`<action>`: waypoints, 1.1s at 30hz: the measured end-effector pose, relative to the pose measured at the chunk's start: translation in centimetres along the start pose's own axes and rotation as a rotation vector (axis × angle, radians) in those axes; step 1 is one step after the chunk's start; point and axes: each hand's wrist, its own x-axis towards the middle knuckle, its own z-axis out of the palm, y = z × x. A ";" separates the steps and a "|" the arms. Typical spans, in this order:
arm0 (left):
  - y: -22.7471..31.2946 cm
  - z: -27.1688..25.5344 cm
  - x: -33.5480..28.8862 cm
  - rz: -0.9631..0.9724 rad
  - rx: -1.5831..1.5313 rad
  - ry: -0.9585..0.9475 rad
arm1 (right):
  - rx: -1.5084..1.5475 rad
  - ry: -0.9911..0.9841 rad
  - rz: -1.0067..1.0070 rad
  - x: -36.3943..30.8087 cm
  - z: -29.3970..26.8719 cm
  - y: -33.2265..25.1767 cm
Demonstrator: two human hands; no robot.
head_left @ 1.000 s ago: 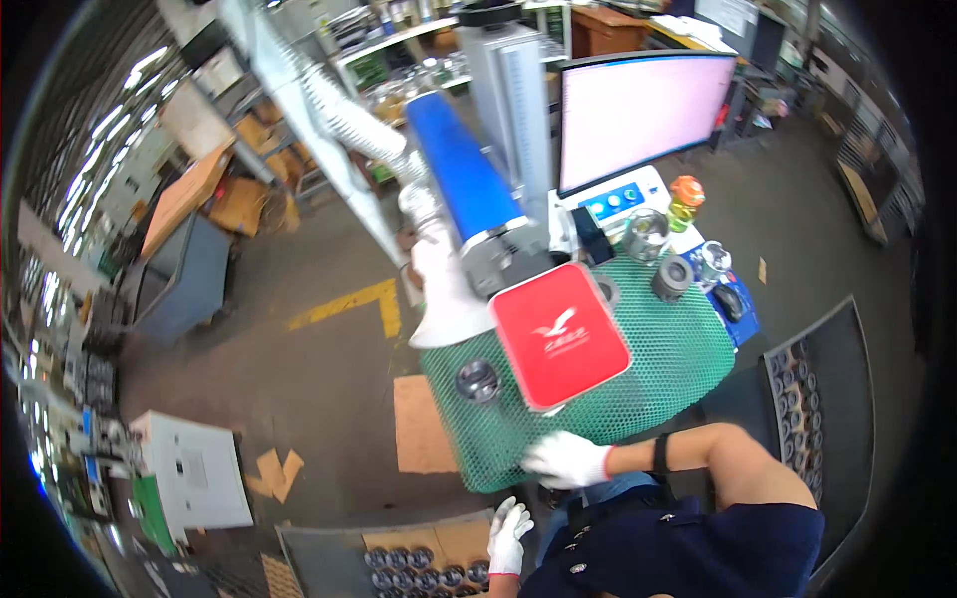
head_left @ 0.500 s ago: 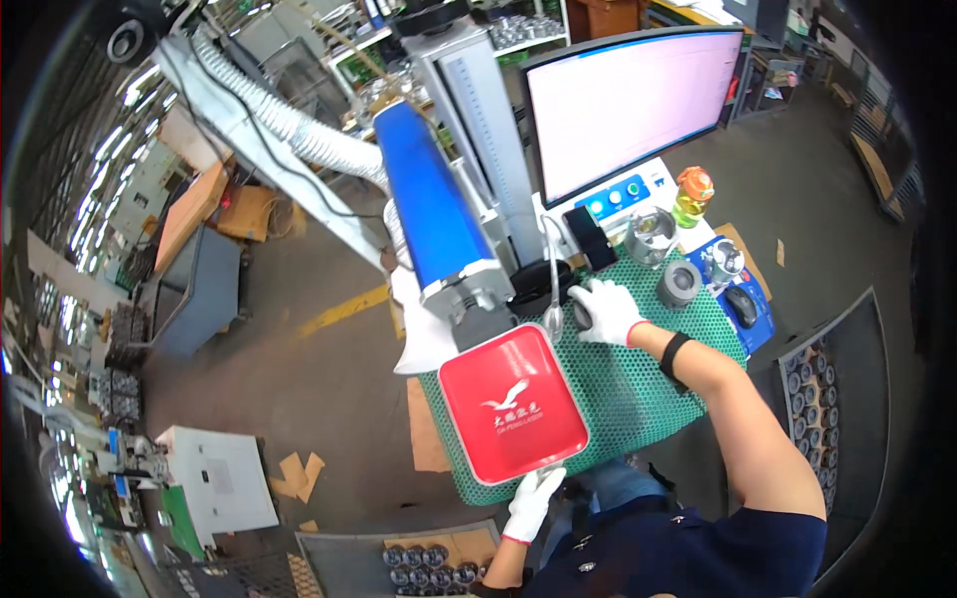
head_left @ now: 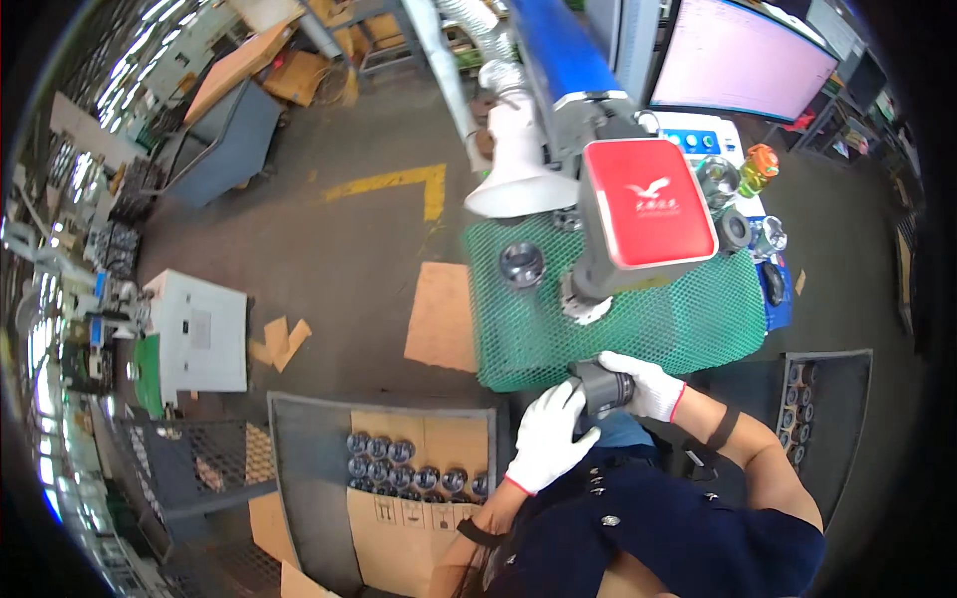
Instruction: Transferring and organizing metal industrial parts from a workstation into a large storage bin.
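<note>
A dark grey piston point(head_left: 602, 388) with grooves round one end is held at the near edge of the table, close to my body. My left hand point(head_left: 550, 435), in a white glove, has its fingers against the piston's left side. On the other side my right hand point(head_left: 650, 387), also gloved, closes round the grooved end. Beyond them is a green mesh mat point(head_left: 648, 334). Another dark piston point(head_left: 521, 265) stands on its left part. Above the mat sits the red-topped head point(head_left: 653, 199) of a machine, with a metal fixture point(head_left: 584, 303) below it.
At the mat's right are a grey ring-shaped part point(head_left: 734, 230), shiny metal parts point(head_left: 770, 237), an orange-capped bottle point(head_left: 760, 169) and a black mouse point(head_left: 774, 283). A white funnel hood point(head_left: 520, 189) hangs at the left. A cardboard-lined bin point(head_left: 384, 407) holds several pistons; a monitor point(head_left: 743, 65) stands behind.
My view has swung left and down. My right hand has come back from the mat's far part, and my left has left the red cover's near edge; both now meet at the piston.
</note>
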 end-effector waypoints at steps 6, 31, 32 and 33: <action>-4.1 -4.4 -5.4 -0.100 -0.331 0.188 | -0.089 -0.483 0.067 -1.7 6.9 1.0; -12.1 13.3 21.2 -0.057 -0.155 0.162 | 0.070 0.259 -0.338 -6.1 -11.9 -1.2; -12.5 13.6 21.0 -0.105 -0.225 0.139 | 0.046 0.241 -0.343 -6.0 -11.8 -2.1; -13.1 13.8 20.6 -0.161 -0.294 0.127 | -0.097 0.274 -0.453 -4.8 -12.1 -2.8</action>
